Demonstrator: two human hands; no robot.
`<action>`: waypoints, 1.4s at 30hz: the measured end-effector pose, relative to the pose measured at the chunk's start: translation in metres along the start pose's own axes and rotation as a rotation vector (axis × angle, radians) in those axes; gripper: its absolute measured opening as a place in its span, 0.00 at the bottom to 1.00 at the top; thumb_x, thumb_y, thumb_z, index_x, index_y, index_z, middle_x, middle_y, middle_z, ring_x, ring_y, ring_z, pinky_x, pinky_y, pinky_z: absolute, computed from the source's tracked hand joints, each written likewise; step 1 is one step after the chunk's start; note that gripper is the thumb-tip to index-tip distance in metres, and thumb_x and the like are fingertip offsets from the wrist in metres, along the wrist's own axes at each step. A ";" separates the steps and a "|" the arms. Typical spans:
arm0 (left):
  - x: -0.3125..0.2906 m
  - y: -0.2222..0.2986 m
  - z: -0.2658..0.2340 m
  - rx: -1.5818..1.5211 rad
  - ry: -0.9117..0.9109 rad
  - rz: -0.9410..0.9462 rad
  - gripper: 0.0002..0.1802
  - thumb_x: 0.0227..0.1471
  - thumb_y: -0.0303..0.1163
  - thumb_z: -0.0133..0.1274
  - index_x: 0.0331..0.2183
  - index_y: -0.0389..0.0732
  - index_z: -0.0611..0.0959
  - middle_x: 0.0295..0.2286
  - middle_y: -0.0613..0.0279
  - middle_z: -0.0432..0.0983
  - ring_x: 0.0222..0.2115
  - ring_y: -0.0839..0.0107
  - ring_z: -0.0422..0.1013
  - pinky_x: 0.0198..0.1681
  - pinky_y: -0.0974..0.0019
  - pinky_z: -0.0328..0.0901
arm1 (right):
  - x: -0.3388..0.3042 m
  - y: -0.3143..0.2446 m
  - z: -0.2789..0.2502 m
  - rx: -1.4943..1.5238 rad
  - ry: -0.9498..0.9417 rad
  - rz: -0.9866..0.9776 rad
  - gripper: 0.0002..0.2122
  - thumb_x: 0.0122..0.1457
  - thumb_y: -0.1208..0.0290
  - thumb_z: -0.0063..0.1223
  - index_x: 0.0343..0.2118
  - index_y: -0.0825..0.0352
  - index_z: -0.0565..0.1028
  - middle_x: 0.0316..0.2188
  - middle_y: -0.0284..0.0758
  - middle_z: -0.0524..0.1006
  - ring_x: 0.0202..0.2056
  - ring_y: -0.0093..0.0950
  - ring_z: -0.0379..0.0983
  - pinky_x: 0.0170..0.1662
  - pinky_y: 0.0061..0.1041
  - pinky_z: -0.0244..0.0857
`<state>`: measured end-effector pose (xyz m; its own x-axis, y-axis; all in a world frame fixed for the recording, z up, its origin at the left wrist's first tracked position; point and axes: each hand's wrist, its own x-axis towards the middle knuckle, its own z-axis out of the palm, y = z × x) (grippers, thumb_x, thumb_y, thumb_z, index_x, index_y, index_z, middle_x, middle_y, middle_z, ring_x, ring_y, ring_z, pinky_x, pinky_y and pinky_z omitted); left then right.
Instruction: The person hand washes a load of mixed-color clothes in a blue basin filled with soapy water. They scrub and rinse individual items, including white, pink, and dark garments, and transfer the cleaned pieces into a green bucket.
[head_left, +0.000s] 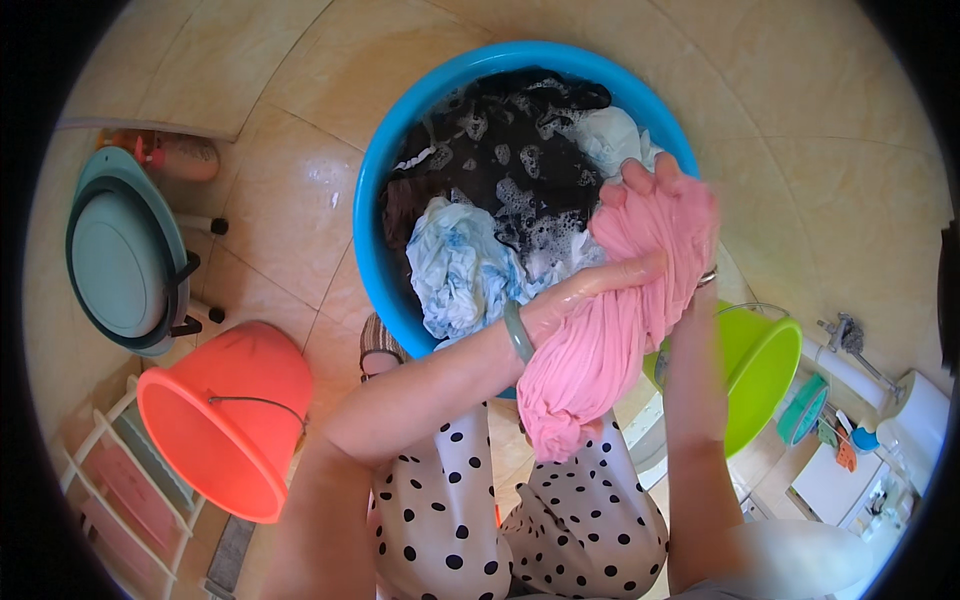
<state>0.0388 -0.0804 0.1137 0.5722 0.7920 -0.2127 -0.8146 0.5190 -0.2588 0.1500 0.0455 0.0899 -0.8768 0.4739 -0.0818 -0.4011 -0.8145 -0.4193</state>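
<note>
A bunched, wrung-looking pink cloth [610, 345] is held over the right front rim of a blue basin [372, 175]. My left hand [575, 295], below a green bangle, is closed round its middle, thumb stretched across the folds. At its upper end my right hand [640, 178] grips it with curled fingers; much of that palm is hidden by the cloth. Inside the basin, dark clothes [500, 150] lie in soapy water. A crumpled blue-and-white garment [455, 265] rests at the basin's left front, and a white cloth [612, 140] lies at its right side.
An orange bucket [225, 420] lies tilted at the left, beside a white rack [130, 480]. Grey-green folding basins [120, 265] stand farther back. To the right are a lime-green bucket [755, 375], a tap [848, 332] and brushes near a white surface. Tiles [300, 180] cover the floor.
</note>
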 end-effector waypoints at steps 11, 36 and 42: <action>0.010 0.000 0.002 0.655 0.141 0.278 0.15 0.50 0.35 0.61 0.35 0.38 0.76 0.25 0.65 0.74 0.26 0.79 0.70 0.28 0.73 0.66 | 0.007 -0.019 0.045 -0.973 0.215 0.136 0.13 0.53 0.79 0.50 0.43 0.72 0.75 0.38 0.36 0.76 0.38 0.23 0.71 0.44 0.22 0.66; 0.047 0.005 -0.075 0.721 0.547 0.622 0.40 0.44 0.29 0.64 0.55 0.39 0.61 0.48 0.58 0.70 0.45 0.67 0.71 0.45 0.63 0.68 | 0.008 0.022 -0.023 -1.081 0.612 -0.127 0.16 0.60 0.67 0.49 0.49 0.66 0.72 0.46 0.35 0.75 0.48 0.24 0.70 0.49 0.22 0.64; 0.022 0.006 -0.024 0.610 0.423 0.882 0.47 0.54 0.25 0.55 0.64 0.50 0.43 0.51 0.54 0.64 0.48 0.67 0.68 0.49 0.62 0.66 | -0.068 0.030 0.025 -0.772 0.357 0.030 0.32 0.57 0.70 0.54 0.63 0.67 0.54 0.60 0.34 0.60 0.59 0.24 0.58 0.58 0.24 0.56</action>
<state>0.0489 -0.0680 0.0855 -0.3268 0.8455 -0.4223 -0.7915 -0.0007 0.6112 0.1909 -0.0196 0.1050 -0.6958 0.6387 -0.3285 0.0281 -0.4328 -0.9010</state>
